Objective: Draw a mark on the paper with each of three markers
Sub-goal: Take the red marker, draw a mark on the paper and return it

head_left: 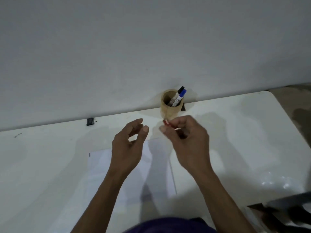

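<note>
Paper [156, 165] lies flat on the white table [235, 140], under both raised hands. Right hand [186, 138] pinches a red marker [168, 123] in curled fingers, just before the cup [165, 108]. Left hand [129, 145] hovers beside it, fingers loosely spread, holding nothing. Black marker [177, 95] and blue marker [181, 96] stand tilted in the cup.

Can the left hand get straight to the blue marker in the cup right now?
Probably yes. The left hand is open and empty, and the blue marker sticks up out of the cup beside the black marker. Only the right hand, holding a red marker, hovers close.
</note>
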Demonstrator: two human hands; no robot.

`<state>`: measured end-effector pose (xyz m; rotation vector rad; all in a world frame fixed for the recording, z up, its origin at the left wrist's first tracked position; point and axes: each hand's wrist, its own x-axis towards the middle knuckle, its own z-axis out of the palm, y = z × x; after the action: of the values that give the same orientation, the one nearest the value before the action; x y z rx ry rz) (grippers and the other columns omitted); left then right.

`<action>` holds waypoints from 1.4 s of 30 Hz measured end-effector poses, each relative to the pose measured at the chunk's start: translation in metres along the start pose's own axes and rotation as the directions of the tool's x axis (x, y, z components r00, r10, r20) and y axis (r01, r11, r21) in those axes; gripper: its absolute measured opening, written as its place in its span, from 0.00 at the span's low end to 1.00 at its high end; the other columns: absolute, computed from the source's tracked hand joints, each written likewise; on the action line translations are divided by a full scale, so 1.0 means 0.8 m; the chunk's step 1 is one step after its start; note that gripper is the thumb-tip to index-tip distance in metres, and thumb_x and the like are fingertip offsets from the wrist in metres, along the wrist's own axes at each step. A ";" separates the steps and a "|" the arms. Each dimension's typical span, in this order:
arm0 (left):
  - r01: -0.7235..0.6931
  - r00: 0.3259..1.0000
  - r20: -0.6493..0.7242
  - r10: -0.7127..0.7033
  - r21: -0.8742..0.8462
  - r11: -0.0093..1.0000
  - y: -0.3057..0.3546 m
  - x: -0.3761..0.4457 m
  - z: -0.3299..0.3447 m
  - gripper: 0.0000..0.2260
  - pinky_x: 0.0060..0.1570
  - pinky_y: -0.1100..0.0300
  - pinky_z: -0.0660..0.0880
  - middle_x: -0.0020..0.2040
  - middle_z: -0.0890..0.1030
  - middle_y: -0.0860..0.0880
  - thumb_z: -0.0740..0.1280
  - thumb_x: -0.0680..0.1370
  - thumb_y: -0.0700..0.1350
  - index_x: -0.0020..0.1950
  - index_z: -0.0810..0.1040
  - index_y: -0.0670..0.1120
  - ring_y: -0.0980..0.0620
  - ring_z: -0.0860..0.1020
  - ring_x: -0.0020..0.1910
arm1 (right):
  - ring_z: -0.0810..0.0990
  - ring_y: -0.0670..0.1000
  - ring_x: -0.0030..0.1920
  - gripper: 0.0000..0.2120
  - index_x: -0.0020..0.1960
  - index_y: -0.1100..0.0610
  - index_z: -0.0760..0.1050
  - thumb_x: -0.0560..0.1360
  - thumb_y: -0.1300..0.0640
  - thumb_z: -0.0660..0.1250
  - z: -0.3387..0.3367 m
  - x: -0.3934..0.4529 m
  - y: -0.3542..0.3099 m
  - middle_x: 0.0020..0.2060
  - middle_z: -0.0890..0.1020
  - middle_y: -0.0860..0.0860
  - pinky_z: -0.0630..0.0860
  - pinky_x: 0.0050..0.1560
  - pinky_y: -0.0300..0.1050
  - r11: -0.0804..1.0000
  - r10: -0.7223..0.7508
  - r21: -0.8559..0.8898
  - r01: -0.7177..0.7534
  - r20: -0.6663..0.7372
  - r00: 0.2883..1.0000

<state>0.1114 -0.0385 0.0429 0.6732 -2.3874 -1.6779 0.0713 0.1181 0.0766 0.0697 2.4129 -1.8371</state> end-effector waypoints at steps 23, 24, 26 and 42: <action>0.162 0.987 0.053 -0.153 -0.265 0.951 -0.099 -0.118 -0.242 0.05 0.48 0.57 0.80 0.41 0.87 0.50 0.74 0.74 0.42 0.48 0.86 0.50 0.56 0.81 0.39 | 0.83 0.50 0.35 0.13 0.48 0.60 0.82 0.65 0.62 0.79 0.158 -0.166 -0.021 0.35 0.86 0.52 0.81 0.39 0.39 0.794 0.269 0.517 -0.319 0.172 0.948; 0.151 0.988 0.059 -0.141 -0.233 0.961 -0.101 -0.119 -0.244 0.05 0.46 0.59 0.79 0.40 0.87 0.52 0.74 0.74 0.42 0.48 0.86 0.51 0.56 0.80 0.38 | 0.83 0.50 0.35 0.14 0.49 0.60 0.82 0.65 0.59 0.78 0.167 -0.172 -0.023 0.36 0.85 0.52 0.81 0.39 0.39 0.749 0.306 0.559 -0.356 0.184 0.934; 0.132 0.990 0.074 -0.120 -0.181 0.975 -0.103 -0.119 -0.247 0.04 0.42 0.64 0.78 0.39 0.86 0.54 0.73 0.75 0.44 0.46 0.86 0.52 0.57 0.79 0.36 | 0.84 0.50 0.38 0.16 0.51 0.60 0.83 0.65 0.54 0.78 0.186 -0.182 -0.021 0.39 0.86 0.54 0.80 0.40 0.41 0.767 0.326 0.511 -0.387 0.209 0.922; 0.222 0.975 -0.034 -0.220 0.126 0.967 -0.141 -0.054 -0.270 0.01 0.40 0.74 0.74 0.38 0.86 0.57 0.74 0.76 0.47 0.46 0.86 0.51 0.64 0.81 0.37 | 0.86 0.54 0.39 0.06 0.47 0.61 0.81 0.73 0.62 0.76 0.221 -0.110 0.016 0.39 0.86 0.56 0.84 0.43 0.45 0.868 0.239 0.397 -0.297 0.189 0.952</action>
<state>0.2599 -0.2357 0.0236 1.0066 -2.5032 -1.5941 0.1706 -0.0463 0.0282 0.2924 1.7722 -2.1097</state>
